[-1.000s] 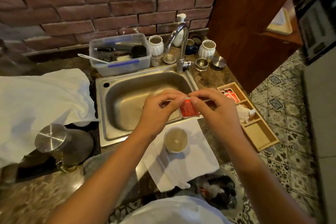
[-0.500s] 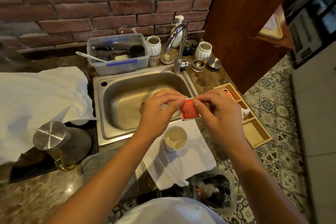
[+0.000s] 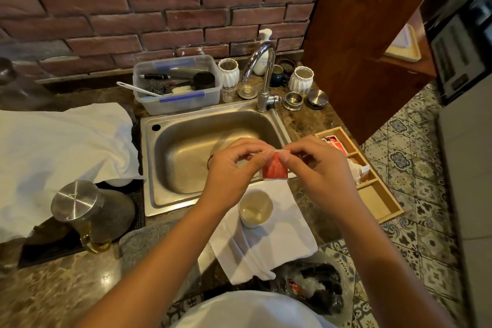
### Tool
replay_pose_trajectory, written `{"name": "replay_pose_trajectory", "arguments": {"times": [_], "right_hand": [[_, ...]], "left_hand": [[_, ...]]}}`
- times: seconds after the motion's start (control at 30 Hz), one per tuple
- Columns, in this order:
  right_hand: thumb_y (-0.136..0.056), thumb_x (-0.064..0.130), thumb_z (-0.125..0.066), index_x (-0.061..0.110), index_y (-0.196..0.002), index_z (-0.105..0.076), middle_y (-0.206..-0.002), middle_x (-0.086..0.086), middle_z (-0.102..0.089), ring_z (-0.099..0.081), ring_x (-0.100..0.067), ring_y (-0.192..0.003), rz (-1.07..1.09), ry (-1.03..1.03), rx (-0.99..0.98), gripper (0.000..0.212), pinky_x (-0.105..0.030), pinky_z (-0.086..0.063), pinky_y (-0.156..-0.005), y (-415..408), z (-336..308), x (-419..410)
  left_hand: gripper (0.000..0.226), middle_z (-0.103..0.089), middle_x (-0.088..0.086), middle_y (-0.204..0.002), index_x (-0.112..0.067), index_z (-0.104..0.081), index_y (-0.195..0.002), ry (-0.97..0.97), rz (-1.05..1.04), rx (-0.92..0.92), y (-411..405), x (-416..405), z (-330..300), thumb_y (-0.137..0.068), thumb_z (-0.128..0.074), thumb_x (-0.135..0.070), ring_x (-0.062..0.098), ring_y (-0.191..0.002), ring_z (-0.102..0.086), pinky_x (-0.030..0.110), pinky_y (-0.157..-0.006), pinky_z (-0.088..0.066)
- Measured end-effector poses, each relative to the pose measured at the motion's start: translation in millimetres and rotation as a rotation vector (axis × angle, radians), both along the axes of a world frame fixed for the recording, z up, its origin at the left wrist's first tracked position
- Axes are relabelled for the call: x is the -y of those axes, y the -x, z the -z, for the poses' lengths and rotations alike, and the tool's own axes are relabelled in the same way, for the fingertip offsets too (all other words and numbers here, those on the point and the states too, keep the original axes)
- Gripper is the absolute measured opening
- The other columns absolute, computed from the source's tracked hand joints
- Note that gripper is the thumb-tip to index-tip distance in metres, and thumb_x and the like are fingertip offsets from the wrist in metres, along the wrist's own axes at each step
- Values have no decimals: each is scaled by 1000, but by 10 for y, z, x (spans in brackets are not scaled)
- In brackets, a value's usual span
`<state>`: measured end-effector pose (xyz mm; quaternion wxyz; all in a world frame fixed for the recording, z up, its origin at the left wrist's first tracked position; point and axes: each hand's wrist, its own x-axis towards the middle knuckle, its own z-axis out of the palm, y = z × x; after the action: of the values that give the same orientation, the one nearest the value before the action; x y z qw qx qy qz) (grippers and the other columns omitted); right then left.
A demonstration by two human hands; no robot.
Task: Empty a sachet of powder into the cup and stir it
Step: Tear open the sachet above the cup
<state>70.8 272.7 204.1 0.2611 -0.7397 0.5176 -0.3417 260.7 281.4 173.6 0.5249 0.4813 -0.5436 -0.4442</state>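
A small red sachet [image 3: 274, 170] hangs upright between my two hands, over the front rim of the sink. My left hand [image 3: 234, 168] pinches its top left corner, and my right hand [image 3: 316, 168] pinches the white top edge from the right. Just below the sachet a small white cup [image 3: 255, 209] stands on a white cloth [image 3: 269, 245]; pale liquid fills its bottom. No spoon or stirrer is near the cup.
A steel sink [image 3: 213, 152] with a tap [image 3: 262, 80] lies behind the hands. A wooden tray [image 3: 372, 194] holding more sachets sits to the right. A steel-lidded jug [image 3: 80, 210] stands at left, a plastic tub [image 3: 177, 85] of utensils behind the sink, and a rubbish bag [image 3: 314, 285] below the counter.
Both hands keep their hold on the sachet's top. My right fingers have shifted along the top edge, and the sachet hangs a little more upright.
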Motion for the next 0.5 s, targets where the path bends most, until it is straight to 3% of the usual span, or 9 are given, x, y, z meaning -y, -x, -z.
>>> {"name": "replay_pose_trajectory", "arguments": {"times": [0.17, 0.3, 0.43, 0.5], "right_hand": [[-92, 41, -67, 24, -104, -79, -94, 10, -75, -70, -10, -93, 48, -167, 231, 23, -25, -58, -76, 33, 32, -32], [-96, 34, -68, 26, -106, -78, -94, 12, -77, -73, -13, -93, -4, -256, 243, 16, -38, -62, -81, 44, 82, -60], [-93, 43, -65, 31, -107, -77, -94, 17, -76, -73, -9, -94, -61, -274, 220, 22, -29, -62, -80, 52, 59, -70], [-94, 38, -66, 28, -106, -77, -94, 16, -76, -72, -9, -94, -70, -280, 213, 19, -26, -61, -80, 61, 58, -67]], "left_hand": [[9, -75, -2, -102, -28, -78, -93, -21, -24, -76, -6, -83, 2, -88, -71, -27, 7, -98, -69, 22, -87, -55], [8, -76, -5, -102, -26, -77, -92, -34, -16, -90, 2, -99, 14, -90, -69, -25, 9, -99, -70, 23, -86, -55], [8, -75, -12, -96, -27, -77, -91, -49, 35, -78, -8, -112, 40, -91, -69, -25, 6, -97, -69, 25, -85, -57], [10, -75, -16, -98, -29, -76, -92, -81, 78, -67, -7, -131, 41, -90, -68, -33, 7, -97, -69, 30, -83, -59]]}}
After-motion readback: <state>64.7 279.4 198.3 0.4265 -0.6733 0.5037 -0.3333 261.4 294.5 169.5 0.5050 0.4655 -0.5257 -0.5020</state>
